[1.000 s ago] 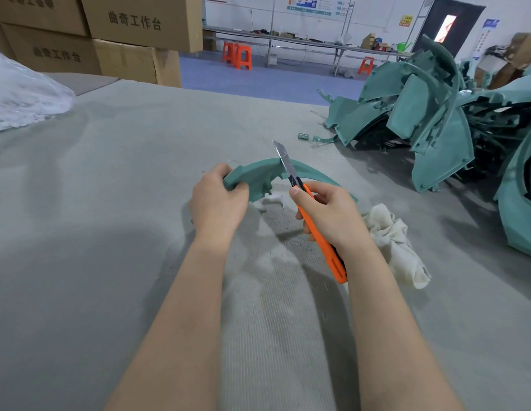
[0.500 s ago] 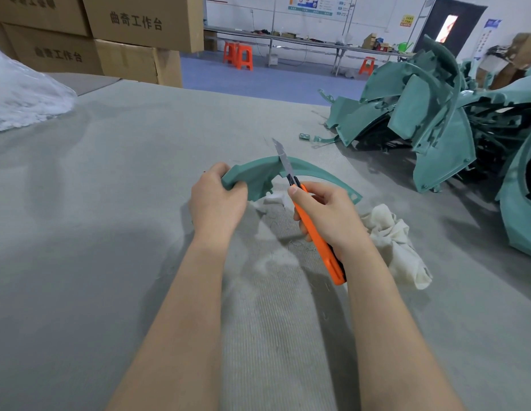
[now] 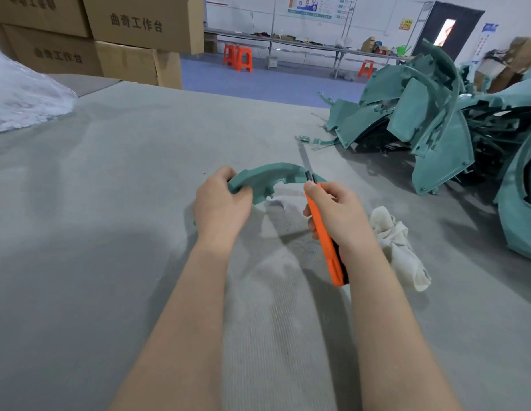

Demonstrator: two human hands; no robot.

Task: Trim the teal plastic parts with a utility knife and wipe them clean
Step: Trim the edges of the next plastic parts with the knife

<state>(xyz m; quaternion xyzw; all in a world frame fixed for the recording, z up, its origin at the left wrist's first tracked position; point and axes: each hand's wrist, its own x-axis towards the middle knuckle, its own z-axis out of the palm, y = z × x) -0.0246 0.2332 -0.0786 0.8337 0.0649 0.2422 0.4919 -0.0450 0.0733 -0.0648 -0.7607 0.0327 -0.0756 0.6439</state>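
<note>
Shifted right along the curved teal part (image 3: 267, 173), the knife (image 3: 323, 229) now points to 12 o'clock; left hand (image 3: 222, 203) grips the part's 9 o'clock end over the rag (image 3: 400, 244), right hand (image 3: 341, 215) clenches the handle. Risk: part held at one end flexes, blade skips, gouges it.

Left hand (image 3: 221, 203): I see it gripping the left end of the curved teal part (image 3: 270, 173), fingers curled over the edge.
Right hand (image 3: 338, 215): wrapped round the orange utility knife (image 3: 323, 238).
Blade (image 3: 305, 158): out, crossing the part's arc, tip pointing away from me.
White cloth (image 3: 400, 247): under the arc and bunched beside the right hand.
Pile of teal parts (image 3: 436, 129): heaped far right on the grey mat (image 3: 110, 203).
</note>
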